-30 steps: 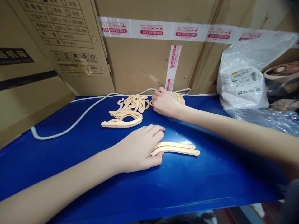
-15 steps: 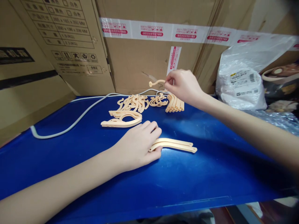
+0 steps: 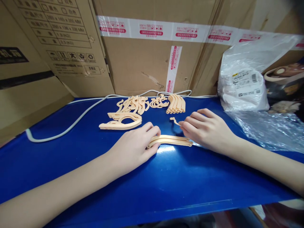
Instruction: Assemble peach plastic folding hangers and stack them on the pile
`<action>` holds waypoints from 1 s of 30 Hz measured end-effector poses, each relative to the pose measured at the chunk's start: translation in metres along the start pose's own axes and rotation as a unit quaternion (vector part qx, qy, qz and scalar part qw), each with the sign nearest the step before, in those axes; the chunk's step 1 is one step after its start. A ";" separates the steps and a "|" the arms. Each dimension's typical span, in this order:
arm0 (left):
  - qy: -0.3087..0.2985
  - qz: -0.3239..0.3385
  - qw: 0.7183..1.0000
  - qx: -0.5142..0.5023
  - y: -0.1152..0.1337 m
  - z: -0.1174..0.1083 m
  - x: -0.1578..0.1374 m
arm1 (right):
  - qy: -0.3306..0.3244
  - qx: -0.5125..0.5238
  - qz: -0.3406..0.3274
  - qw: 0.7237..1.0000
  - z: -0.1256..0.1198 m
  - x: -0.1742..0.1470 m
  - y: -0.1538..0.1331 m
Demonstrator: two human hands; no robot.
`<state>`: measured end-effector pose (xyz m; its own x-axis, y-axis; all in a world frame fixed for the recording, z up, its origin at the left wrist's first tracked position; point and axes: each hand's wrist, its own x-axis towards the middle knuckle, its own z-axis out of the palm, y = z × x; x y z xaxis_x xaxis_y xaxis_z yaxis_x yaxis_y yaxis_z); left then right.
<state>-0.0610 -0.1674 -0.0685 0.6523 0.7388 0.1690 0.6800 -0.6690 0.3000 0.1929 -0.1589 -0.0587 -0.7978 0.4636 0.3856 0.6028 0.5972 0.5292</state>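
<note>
My left hand (image 3: 140, 144) is closed around the left end of a pair of curved cream plastic hanger arms (image 3: 173, 140), lying side by side just over the blue table. Between the fingertips of my right hand (image 3: 201, 129) is a small cream hanger hook (image 3: 175, 121), its curled end pointing left. That hand hovers by the right end of the arms. Behind my left hand lie folded hanger pieces (image 3: 121, 125). Farther back are a loose heap of hanger arms (image 3: 135, 104), a small pile of hooks (image 3: 158, 102) and a neat row of arms (image 3: 176, 104).
A white cable (image 3: 83, 118) runs along the back and left of the blue table (image 3: 152, 196). Cardboard boxes (image 3: 137, 63) wall the back and left. A white plastic parcel (image 3: 244, 85) and clear plastic wrap (image 3: 273, 129) lie at the right.
My right hand, with the hook in its fingers, has come down and nearer from the back piles to the right end of the hanger arms. My left hand keeps its hold.
</note>
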 end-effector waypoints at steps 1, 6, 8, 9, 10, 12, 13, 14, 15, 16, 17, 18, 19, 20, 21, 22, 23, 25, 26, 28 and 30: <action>0.000 -0.001 1.000 -0.003 0.000 0.000 0.000 | 0.005 0.029 0.013 1.000 0.004 -0.001 0.000; -0.020 -0.026 0.999 -0.012 0.002 -0.001 0.002 | -0.034 0.258 0.089 0.962 0.019 -0.006 0.007; -0.026 -0.031 0.999 -0.019 0.003 -0.001 0.003 | -0.045 0.304 0.112 0.945 0.023 -0.009 0.011; -0.026 -0.031 0.999 -0.022 0.003 0.000 0.003 | -0.046 0.314 0.117 0.941 0.025 -0.010 0.012; -0.024 -0.031 0.999 -0.023 0.003 0.001 0.004 | -0.045 0.320 0.120 0.939 0.026 -0.010 0.014; -0.019 -0.030 0.999 -0.019 0.003 0.002 0.004 | -0.041 0.327 0.121 0.936 0.029 -0.011 0.014; -0.017 -0.029 0.999 -0.015 0.003 0.002 0.004 | -0.037 0.332 0.121 0.935 0.030 -0.012 0.014; -0.015 -0.028 0.999 -0.012 0.003 0.003 0.004 | -0.032 0.336 0.121 0.933 0.031 -0.011 0.013; -0.014 -0.027 1.000 -0.009 0.003 0.003 0.004 | -0.029 0.342 0.121 0.932 0.032 -0.011 0.012; -0.013 -0.026 1.000 -0.007 0.003 0.003 0.004 | -0.024 0.347 0.122 0.929 0.034 -0.011 0.011; -0.012 -0.026 1.000 -0.005 0.002 0.003 0.004 | -0.020 0.354 0.124 0.927 0.035 -0.011 0.011; -0.012 -0.026 1.000 -0.004 0.002 0.003 0.004 | -0.016 0.360 0.127 0.924 0.035 -0.011 0.010; -0.012 -0.026 1.000 -0.003 0.002 0.003 0.004 | -0.013 0.367 0.130 0.921 0.036 -0.011 0.009; -0.013 -0.027 1.000 -0.002 0.002 0.003 0.004 | -0.010 0.373 0.132 0.918 0.037 -0.011 0.009; -0.016 -0.028 0.999 0.000 0.002 0.002 0.003 | -0.006 0.379 0.132 0.916 0.037 -0.010 0.009; -0.020 -0.030 0.999 0.002 0.002 0.002 0.003 | -0.004 0.385 0.130 0.914 0.037 -0.010 0.009; -0.024 -0.032 0.999 0.004 0.002 0.002 0.003 | -0.003 0.389 0.126 0.912 0.037 -0.010 0.009; -0.029 -0.036 0.999 0.007 0.003 0.001 0.002 | -0.001 0.398 0.115 0.910 0.037 -0.009 0.009; -0.029 -0.036 0.999 0.008 0.003 0.001 0.002 | 0.000 0.402 0.110 0.909 0.037 -0.009 0.008; -0.029 -0.033 0.999 0.009 0.004 0.001 0.001 | 0.001 0.406 0.103 0.908 0.036 -0.009 0.007; -0.031 -0.033 0.999 0.015 0.005 0.000 0.001 | 0.003 0.400 0.099 0.911 0.034 -0.009 0.006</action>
<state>-0.0573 -0.1703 -0.0668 0.6241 0.7760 0.0911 0.7319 -0.6214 0.2795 0.2041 -0.1371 -0.0843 -0.6705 0.6119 0.4195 0.5507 0.7894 -0.2713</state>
